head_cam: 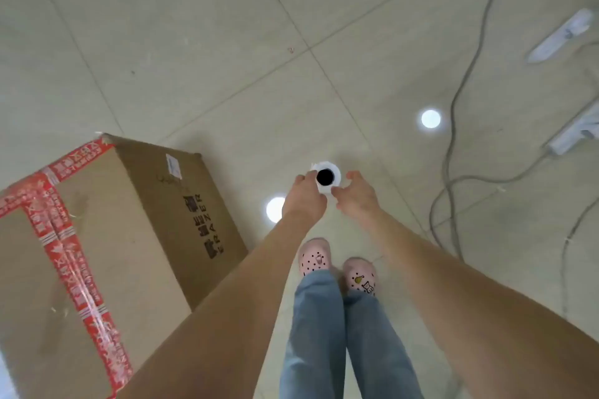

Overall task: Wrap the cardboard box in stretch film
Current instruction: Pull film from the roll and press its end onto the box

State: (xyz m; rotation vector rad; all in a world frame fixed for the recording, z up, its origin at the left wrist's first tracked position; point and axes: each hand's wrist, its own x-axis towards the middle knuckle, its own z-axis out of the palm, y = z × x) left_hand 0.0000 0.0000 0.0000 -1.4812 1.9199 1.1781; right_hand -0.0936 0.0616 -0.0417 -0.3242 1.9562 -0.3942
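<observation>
At 8 o'clock on the tiled floor [194,42]: cardboard box [107,236], red tape [53,201] crossing its top. Centre: stretch film roll [325,176], upright. My left hand [304,199] touches its 9 o'clock side, grip can't tell. My right hand [356,196] at its 4 o'clock, fingers spread apart, thumb by the roll.

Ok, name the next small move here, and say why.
Probably close both hands on the film roll and lift it: it stands upright on the floor between the left hand and the spread right hand, and the cardboard box looks unwrapped.
</observation>
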